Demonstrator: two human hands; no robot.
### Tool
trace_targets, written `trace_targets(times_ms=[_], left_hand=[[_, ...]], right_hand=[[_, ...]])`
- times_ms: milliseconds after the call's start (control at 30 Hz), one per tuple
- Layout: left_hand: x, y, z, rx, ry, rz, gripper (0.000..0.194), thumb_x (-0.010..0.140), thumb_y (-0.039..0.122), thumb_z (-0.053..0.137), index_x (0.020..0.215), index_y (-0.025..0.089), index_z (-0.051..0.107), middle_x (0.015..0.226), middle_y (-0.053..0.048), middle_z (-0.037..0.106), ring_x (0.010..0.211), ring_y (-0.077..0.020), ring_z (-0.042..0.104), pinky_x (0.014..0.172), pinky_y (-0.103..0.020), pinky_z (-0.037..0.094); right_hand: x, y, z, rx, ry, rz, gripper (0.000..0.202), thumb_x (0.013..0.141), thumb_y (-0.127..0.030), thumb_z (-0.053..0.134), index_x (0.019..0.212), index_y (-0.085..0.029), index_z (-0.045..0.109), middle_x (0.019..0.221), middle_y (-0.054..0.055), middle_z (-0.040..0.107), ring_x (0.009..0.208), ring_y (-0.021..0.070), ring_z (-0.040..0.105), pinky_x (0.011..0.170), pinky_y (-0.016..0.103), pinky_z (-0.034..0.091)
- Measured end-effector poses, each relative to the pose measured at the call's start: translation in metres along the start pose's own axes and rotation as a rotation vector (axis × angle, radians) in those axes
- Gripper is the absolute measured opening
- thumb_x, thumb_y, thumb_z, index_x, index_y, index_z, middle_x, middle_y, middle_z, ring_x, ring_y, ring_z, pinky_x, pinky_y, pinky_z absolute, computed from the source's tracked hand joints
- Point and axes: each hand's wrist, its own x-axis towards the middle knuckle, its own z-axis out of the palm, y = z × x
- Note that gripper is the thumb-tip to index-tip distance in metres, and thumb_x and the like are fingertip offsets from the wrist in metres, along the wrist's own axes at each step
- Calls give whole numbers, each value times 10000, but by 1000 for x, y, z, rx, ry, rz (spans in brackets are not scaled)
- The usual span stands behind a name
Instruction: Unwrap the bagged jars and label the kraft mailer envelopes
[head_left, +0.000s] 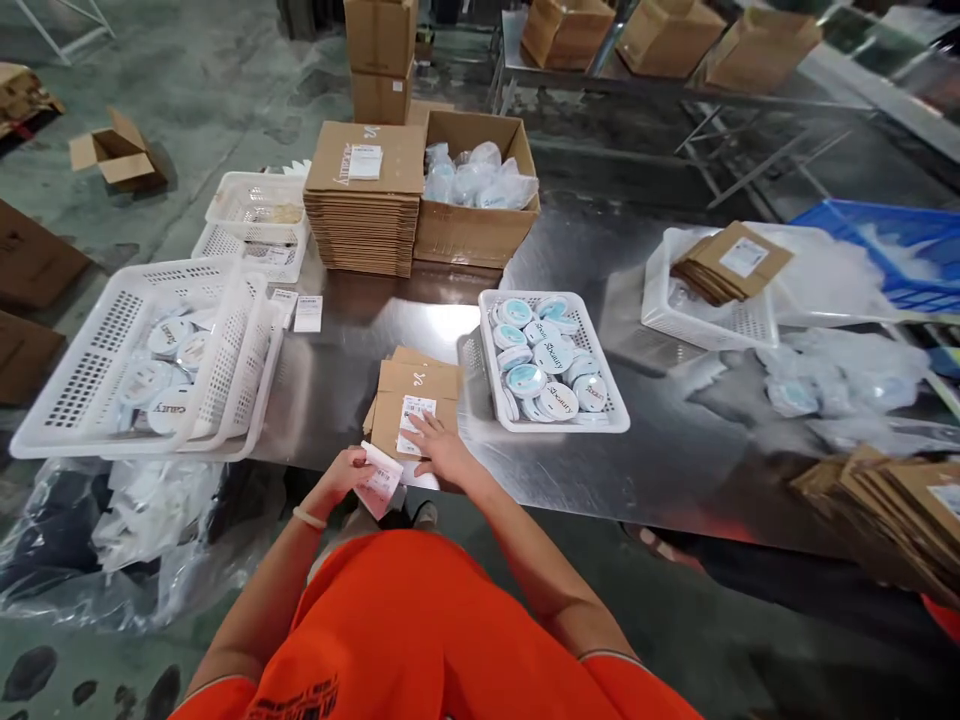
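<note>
At six o'clock on the steel table [555,470], right by the near edge, the flat cardboard pieces [439,380] lie in a loose pile, and the right hand [446,458] is on them, fingers spread and fairly straight over the white label [411,432], gripping nothing. The left hand [346,478], at the pile's seven o'clock, has fingertips pinched on the label sheet [380,482], which hangs past the edge. Good pressing here looks light and even, middle outward, corners last, with the sheet held by its margin so it doesn't crease. Now the edges: the table lip runs just beneath both wrists, so the pile wants its weight kept inboard. Toward three, the round-piece basket [555,428] limits a sideways sweep; at nine sit the nested baskets [112,450]; toward eleven, the carton stack [364,235] bounds the reach.
</note>
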Motion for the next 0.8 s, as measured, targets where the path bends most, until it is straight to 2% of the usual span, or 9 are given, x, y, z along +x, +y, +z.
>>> trace_targets(times_ms=[67,200,267,333,400,467,600,667,800], left_hand=[[4,3,-2,-68,-26,-16,326,591,362,867,812,131,801,816,-78,780,814,-262,693,812,-380,552],[9,1,6,-215,-77,-84,432,549,350,933,903,120,837,904,-116,828,849,-283,736,868,-412,566],[11,-3,13,-239,-67,-99,459,534,356,949,908,113,842,918,-126,835,849,-286,749,874,-417,576],[12,-6,18,-252,-50,-100,477,528,372,956,911,110,844,917,-129,836,854,-291,760,882,-425,584],[14,-8,21,-252,-26,-97,490,525,397,964,899,106,842,888,-127,833,847,-298,764,876,-435,591],[16,-8,21,-254,3,-90,510,510,427,976,872,96,835,848,-129,827,829,-303,762,869,-448,594],[17,-6,17,-266,37,-77,532,482,450,990,842,93,831,842,-136,828,835,-307,766,901,-457,590],[12,-3,20,-237,19,-84,525,496,448,985,868,108,840,847,-123,831,844,-307,768,904,-449,591],[-6,2,40,-136,-47,-34,458,594,460,938,916,147,848,913,-99,842,905,-309,768,928,-437,589]], right_hand=[[-8,3,-5,31,-26,-40,788,730,-334,964,1463,-344,675,1725,90,399,1632,413,276,1290,651,285],[-5,3,-19,118,77,-2,259,908,-321,786,1159,-294,844,1479,67,692,1484,339,545,1246,548,416],[11,-5,-20,96,257,120,349,1010,-266,611,1312,-222,781,1519,116,656,1492,313,538,1275,530,379],[29,-16,-13,41,367,203,525,1039,-266,533,1547,-141,585,1668,179,473,1592,329,393,1316,570,283],[43,-22,-3,-4,349,219,677,1034,-335,557,1648,-87,415,1739,216,306,1646,355,263,1324,601,230],[46,-18,4,-21,296,235,736,1030,-385,570,1659,-56,373,1749,237,256,1652,371,233,1323,602,220],[22,11,0,105,467,513,696,1048,-373,509,1632,-16,386,1724,285,308,1629,415,274,1301,610,251],[3,25,-4,254,589,657,679,1030,-362,517,1603,-12,418,1641,309,451,1546,418,433,1241,570,379],[-47,43,0,472,639,626,548,975,-319,531,1487,-127,568,1278,169,771,1138,299,753,999,427,602]])
